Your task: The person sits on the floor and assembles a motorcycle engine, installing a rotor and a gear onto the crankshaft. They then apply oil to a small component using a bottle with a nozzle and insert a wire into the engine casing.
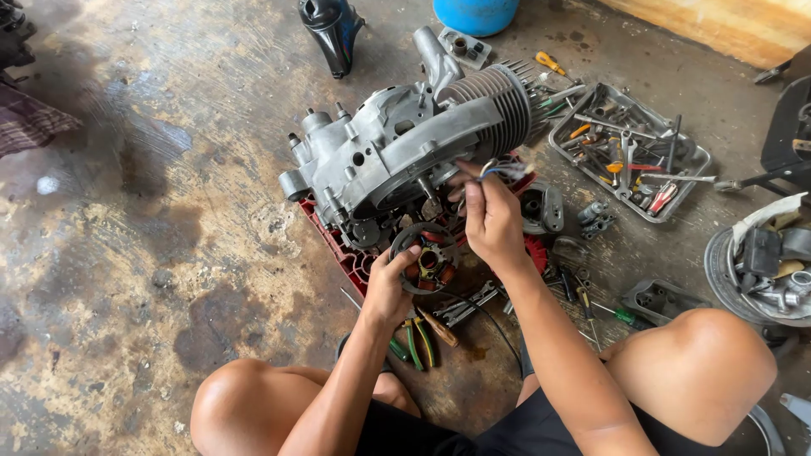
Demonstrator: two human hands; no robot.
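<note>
A grey metal engine (405, 143) with cooling fins lies on a red plastic crate (338, 245) on the floor. My left hand (390, 283) grips a round stator plate (427, 257) with copper coils, just below the engine's open side. My right hand (490, 215) pinches a bundle of thin coloured wires (507, 169) that run from the stator, holding them up against the engine casing. A black cable (494, 325) trails from the stator toward my legs.
A metal tray (629, 152) of wrenches and screwdrivers sits at the right. Green-handled pliers (414, 342) and loose tools lie by my knees. A round pan (752, 266) of parts is far right, a blue drum (476, 15) and a black can (332, 29) behind the engine.
</note>
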